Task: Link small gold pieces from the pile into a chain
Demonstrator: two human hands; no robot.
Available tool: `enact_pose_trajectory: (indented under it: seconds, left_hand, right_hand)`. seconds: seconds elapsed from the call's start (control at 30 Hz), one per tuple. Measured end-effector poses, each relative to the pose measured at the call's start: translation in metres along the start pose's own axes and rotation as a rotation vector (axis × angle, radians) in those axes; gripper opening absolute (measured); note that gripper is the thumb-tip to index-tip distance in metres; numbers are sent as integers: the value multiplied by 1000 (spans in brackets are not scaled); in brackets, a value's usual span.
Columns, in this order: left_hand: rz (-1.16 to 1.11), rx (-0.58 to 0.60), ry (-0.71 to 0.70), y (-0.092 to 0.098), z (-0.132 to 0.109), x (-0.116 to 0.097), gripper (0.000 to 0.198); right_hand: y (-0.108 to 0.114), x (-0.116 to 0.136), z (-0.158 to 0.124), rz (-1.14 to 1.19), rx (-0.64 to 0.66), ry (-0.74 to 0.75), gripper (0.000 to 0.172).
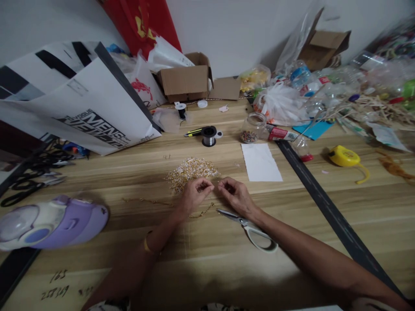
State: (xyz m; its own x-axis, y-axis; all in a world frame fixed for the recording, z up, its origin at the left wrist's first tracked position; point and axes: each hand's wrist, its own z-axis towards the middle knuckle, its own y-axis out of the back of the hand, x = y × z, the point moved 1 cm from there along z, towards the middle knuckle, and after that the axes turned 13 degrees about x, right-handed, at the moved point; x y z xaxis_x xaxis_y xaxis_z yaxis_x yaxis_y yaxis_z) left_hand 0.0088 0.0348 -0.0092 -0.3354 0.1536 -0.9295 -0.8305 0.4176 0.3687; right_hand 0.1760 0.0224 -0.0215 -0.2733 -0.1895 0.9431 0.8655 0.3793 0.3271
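My left hand is closed in a pinch at the near right edge of a pile of gold and clear beads. Close beside it, my right hand pinches too, fingertips turned toward the left hand. Whatever lies between the fingers is too small to make out. A thin gold beaded chain rests on the table below the left hand, with another stretch running left behind the wrist. Grey-handled scissors lie half spread beside my right wrist, their tips near the chain.
Behind the beads stand a wire spool and a jar of beads. White paper lies right of them, a yellow tape measure farther right. A purple bottle and a large paper bag occupy the left.
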Motion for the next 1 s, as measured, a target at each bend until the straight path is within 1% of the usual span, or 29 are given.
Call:
enact_pose_trajectory:
  seconds: [0.13, 0.2, 0.3, 0.4, 0.43, 0.5, 0.57, 0.83, 1.0]
  left_hand:
    - [66, -30, -14, 4, 1, -1, 7]
    - [116, 17, -26, 6, 0, -4, 5]
    - [248, 202, -84, 9, -2, -13, 5]
    - [457, 508, -216, 8, -8, -24, 10]
    - [502, 582, -236, 8, -10, -27, 13]
    - [572, 666, -250, 6, -14, -30, 16]
    - [617, 695, -257, 4, -15, -31, 18]
    - [683, 703, -279, 1, -15, -27, 21]
    - [718, 761, -264, -2, -17, -22, 20]
  right_hand:
    - [1, -1, 0, -10, 14, -15, 10]
    - [1, -1, 0, -8, 22, -13, 10]
    - [1, -2, 0, -6, 29, -14, 9]
    - [1, -3, 0, 0, 34, -7, 9]
    - [1, -3, 0, 3, 32, -5, 9]
    - [0, -4, 0, 6, 25, -5, 10]
    - [0, -4, 0, 7, 20, -8, 10]
    - [0, -1, -1, 22, 37, -5, 10]
    - [2, 2, -1, 8, 43, -8, 10]
